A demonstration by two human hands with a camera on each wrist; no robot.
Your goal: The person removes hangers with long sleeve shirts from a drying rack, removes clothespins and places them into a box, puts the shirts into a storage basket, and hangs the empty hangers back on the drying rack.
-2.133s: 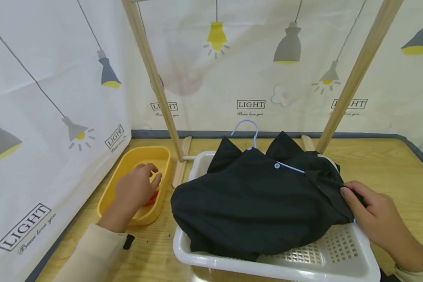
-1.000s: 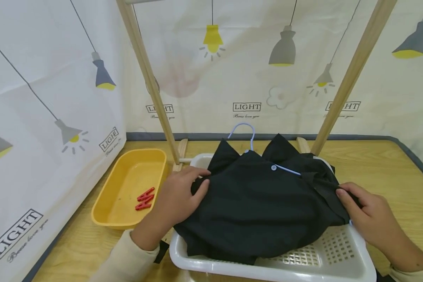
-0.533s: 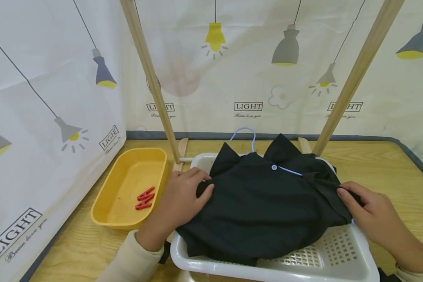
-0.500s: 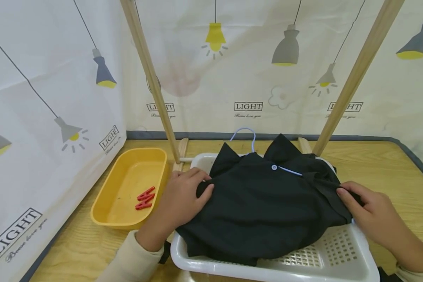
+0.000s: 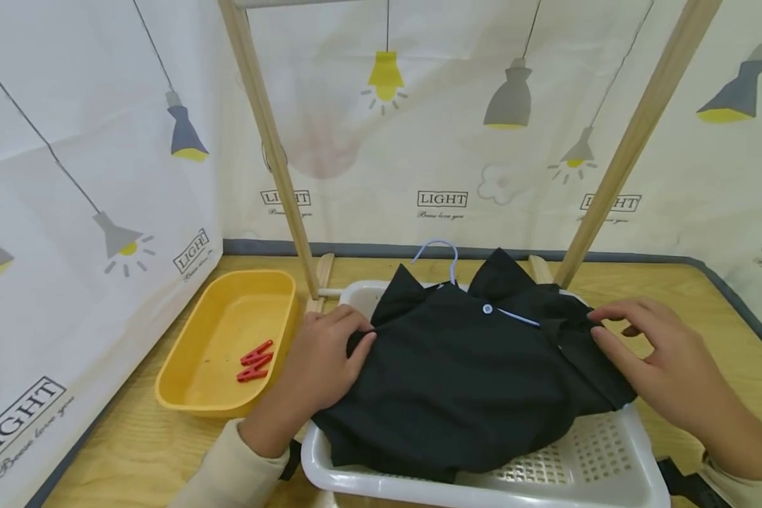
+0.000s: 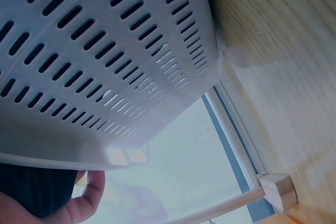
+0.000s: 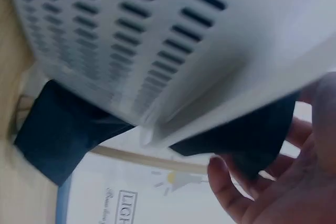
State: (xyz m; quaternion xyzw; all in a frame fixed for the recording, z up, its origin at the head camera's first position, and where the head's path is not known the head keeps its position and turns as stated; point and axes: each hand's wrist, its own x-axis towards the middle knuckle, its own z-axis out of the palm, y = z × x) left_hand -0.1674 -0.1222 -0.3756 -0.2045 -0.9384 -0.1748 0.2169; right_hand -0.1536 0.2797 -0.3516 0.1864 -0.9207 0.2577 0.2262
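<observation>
A black shirt [image 5: 463, 381] lies rumpled over a white perforated basket [image 5: 381, 483]. A pale blue hanger [image 5: 455, 264] sits in it, its hook sticking up past the collar and one arm showing near a button. My left hand [image 5: 320, 360] pinches the shirt's left edge between thumb and fingers; the left wrist view shows black cloth [image 6: 44, 187] in that grip under the basket rim. At the right edge my right hand [image 5: 673, 367] has its thumb and forefinger slightly apart at the cloth. In the right wrist view, its fingers spread beside hanging black cloth [image 7: 252, 135].
Left of the basket, a yellow tray [image 5: 171, 381] holds red clothespins [image 5: 254, 363]. Behind stands a wooden rack, its left post [image 5: 269, 141] and right post [image 5: 641, 134] rising on either side. Printed cloth walls [image 5: 368, 162] enclose the wooden table [image 5: 667, 303].
My left hand came from the yellow tray to the shirt's left edge and has stayed there. My right hand has loosened its pinch on the right edge and shifted slightly up.
</observation>
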